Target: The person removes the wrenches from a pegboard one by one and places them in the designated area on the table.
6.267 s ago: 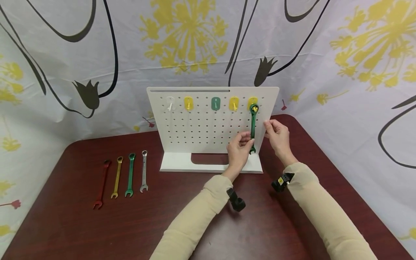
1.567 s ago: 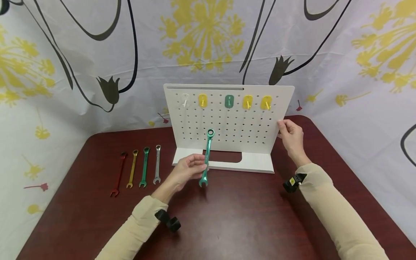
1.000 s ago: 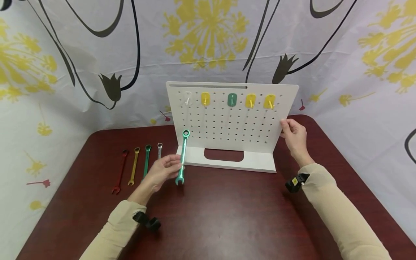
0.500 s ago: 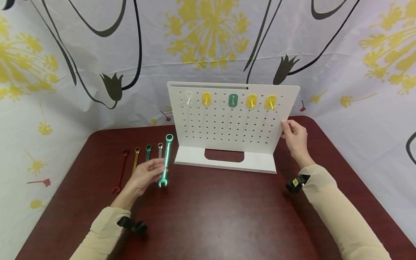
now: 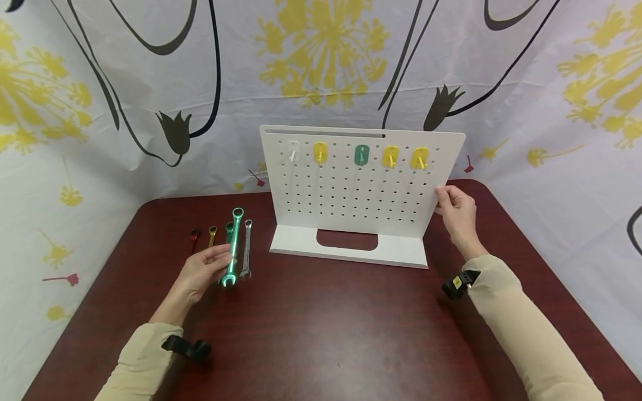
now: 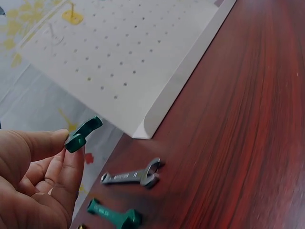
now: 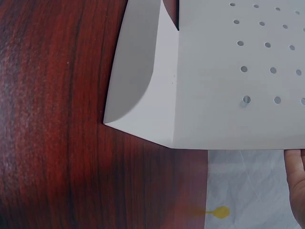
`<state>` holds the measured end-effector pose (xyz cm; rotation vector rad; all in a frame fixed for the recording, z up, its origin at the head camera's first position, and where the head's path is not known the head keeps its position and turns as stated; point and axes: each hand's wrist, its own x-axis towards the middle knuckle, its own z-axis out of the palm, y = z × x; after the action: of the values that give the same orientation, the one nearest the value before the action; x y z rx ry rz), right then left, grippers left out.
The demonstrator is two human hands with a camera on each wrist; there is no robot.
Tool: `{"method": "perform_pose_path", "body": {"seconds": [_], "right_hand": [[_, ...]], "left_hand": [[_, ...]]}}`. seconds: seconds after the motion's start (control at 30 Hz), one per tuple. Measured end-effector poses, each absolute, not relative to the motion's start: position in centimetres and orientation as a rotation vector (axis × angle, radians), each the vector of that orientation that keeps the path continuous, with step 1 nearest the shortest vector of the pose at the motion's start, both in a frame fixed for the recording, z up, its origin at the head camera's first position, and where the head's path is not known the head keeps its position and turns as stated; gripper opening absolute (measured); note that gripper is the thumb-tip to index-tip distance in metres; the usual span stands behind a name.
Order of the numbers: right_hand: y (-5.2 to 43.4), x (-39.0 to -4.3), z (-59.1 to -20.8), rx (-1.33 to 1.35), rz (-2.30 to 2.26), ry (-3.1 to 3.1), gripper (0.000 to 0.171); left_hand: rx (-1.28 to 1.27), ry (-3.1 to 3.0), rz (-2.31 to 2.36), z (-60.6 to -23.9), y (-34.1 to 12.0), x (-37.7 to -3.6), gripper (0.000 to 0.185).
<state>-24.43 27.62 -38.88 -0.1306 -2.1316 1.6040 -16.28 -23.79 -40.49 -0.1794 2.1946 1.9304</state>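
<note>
This looks like a staged recording corner rather than a real workshop: a flowered curtain with yellow blooms and black stems hangs all around as a backdrop, closing off a dark red wooden table. On it stands a white pegboard stand with coloured hooks along the top, and a neat row of coloured wrenches lies beside it. Small black cameras strapped to the person's wrists round out the test-bench feel.

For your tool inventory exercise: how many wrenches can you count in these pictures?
5. One teal wrench is held in the left hand; red, gold, green and silver wrenches lie on the table, three partly hidden by that hand.
</note>
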Motion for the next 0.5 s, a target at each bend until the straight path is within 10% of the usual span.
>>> {"method": "perform_pose_path", "body": {"seconds": [0.5], "right_hand": [[27.7,-24.5,-39.0,-0.132,1.600,-2.136,0.026]], "left_hand": [[-0.258,2.133,2.023,-40.9,-27.7,-16.5,0.020]]}}
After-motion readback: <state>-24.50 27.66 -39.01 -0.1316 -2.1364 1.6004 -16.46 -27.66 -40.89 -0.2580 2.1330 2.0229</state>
